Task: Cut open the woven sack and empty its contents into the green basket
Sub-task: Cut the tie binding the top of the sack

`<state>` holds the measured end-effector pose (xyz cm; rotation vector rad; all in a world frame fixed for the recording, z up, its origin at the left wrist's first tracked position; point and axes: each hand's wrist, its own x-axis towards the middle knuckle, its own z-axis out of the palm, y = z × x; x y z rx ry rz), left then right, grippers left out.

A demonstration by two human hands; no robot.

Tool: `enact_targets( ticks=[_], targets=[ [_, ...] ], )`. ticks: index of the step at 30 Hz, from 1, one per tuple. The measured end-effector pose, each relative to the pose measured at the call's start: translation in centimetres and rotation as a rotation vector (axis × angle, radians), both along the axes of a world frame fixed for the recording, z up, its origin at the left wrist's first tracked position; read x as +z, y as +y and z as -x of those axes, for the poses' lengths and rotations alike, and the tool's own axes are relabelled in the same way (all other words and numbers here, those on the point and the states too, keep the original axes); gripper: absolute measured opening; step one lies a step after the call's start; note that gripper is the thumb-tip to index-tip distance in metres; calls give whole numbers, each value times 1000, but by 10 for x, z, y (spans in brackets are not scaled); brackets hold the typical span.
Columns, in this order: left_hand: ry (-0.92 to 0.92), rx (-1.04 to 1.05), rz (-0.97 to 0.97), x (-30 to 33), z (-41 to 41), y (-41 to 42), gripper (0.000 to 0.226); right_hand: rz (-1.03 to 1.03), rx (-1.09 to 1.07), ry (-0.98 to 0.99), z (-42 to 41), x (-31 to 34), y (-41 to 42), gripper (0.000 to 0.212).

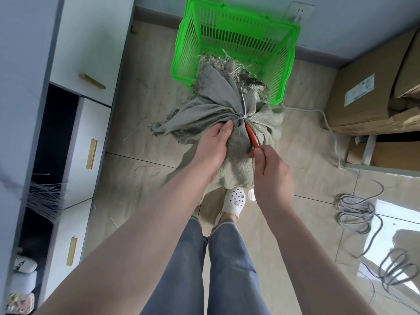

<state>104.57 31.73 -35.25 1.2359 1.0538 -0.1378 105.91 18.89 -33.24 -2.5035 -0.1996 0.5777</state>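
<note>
A: Step? Left hand [213, 144] grips the grey-green woven sack [218, 110] at its neck; sack stands on floor, just short of the green slatted plastic basket [238, 35].

B: Cutting. Right hand [270, 171] pinches a red-handled cutter [251, 137], its tip at the white plastic zip tie [243, 105]. Next: sever tie, then tip forward.
</note>
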Motion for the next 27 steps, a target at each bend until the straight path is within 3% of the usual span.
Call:
enact_targets(
  ticks=[8, 14, 19, 23, 27],
  targets=[
    [0, -73, -44, 0, 4, -1, 37, -69, 2, 27, -2, -2, 2, 31],
    [12, 14, 117, 1, 2, 2, 28, -225, -96, 167, -1, -4, 7, 32],
    [-23, -88, 9, -2, 9, -4, 36, -79, 6, 179, -9, 0, 10, 31],
    [-122, -62, 113, -4, 12, -3, 6, -14, 85, 207, -20, 6, 12, 29],
    [-94, 0, -9, -10, 8, 2, 4, -52, 80, 189, -19, 11, 14, 31]
  ],
)
